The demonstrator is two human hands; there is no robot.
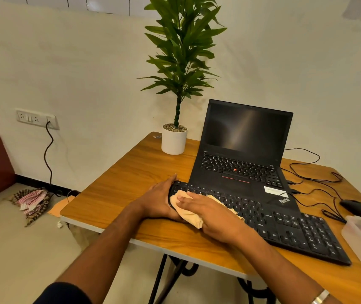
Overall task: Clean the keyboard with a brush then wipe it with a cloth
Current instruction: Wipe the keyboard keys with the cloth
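Two hands at the surface's (118, 187) left edge: left hand (159, 201) clamped on the stiff, light keyboard's (285, 224) end; our right hand (210, 212) pressing the soft cloth (189, 216) flat.

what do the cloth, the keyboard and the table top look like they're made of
Cloth: soft woven fabric, pale peach, judging by its folds and frayed edge.
Keyboard: matte black plastic, by its moulded keys with printed legends.
Table top: glossy wood grain, perhaps laminate, given its pale edge band.
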